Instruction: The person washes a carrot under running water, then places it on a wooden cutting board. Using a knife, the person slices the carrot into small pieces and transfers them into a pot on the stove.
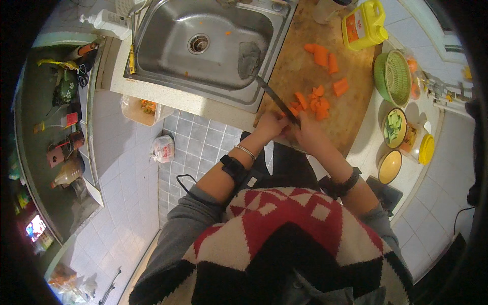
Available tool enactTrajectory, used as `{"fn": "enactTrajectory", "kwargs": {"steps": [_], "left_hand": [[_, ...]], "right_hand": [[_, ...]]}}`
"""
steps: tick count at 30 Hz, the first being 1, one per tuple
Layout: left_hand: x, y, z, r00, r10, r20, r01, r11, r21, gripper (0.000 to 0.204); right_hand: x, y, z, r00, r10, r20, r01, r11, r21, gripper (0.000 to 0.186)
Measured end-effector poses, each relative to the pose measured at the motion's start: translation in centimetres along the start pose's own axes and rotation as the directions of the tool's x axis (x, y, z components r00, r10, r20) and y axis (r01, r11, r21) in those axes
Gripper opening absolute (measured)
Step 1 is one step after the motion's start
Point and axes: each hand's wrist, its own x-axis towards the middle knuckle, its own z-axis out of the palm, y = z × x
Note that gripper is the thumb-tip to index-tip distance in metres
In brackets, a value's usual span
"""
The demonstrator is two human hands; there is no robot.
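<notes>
My right hand (311, 133) is closed round the handle of a kitchen knife (274, 96). Its dark blade points away and to the left, low over the near part of the wooden cutting board (351, 112). Beside the blade, my left hand (272, 126) is on the near left edge of the board with its fingers curled down. What those fingers press on is mostly hidden. Small cut carrot pieces (319, 105) are heaped just beyond the knife. Larger carrot chunks (320, 56) lie farther up the board, one of them (340, 87) apart on the right.
Left of the board is a steel sink (168, 56) with a grey cloth (249, 60). A yellow jug (363, 25) stands at the board's far right. Along the right are a green colander (391, 79), a bowl of green pieces (394, 128), an empty bowl (390, 166) and a yellow-lidded jar (426, 148).
</notes>
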Motion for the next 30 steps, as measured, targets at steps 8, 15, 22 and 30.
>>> {"fn": "enactTrajectory", "kwargs": {"steps": [8, 15, 22, 30], "left_hand": [[0.4, -0.8, -0.2, 0.997, -0.039, 0.073, 0.05, 0.988, -0.144, 0.026], [0.6, -0.5, -0.3, 0.991, -0.104, 0.084, 0.111, 0.99, -0.084, 0.027], [0.2, -0.3, -0.4, 0.991, -0.099, 0.085, 0.111, 0.983, -0.149, 0.026], [0.5, -0.9, -0.4, 0.992, -0.089, 0.092, 0.103, 0.981, -0.163, 0.025]], "right_hand": [[1.4, -0.5, 0.5, 0.996, 0.091, 0.027, -0.092, 0.994, 0.054, 0.025], [0.0, 0.2, -0.2, 0.999, -0.034, -0.043, 0.036, 0.998, 0.055, 0.03], [-0.2, -0.8, -0.4, 0.999, 0.041, -0.007, -0.042, 0.998, -0.046, 0.027], [1.4, -1.3, 0.3, 0.994, 0.104, 0.04, -0.107, 0.992, 0.07, 0.027]]}}
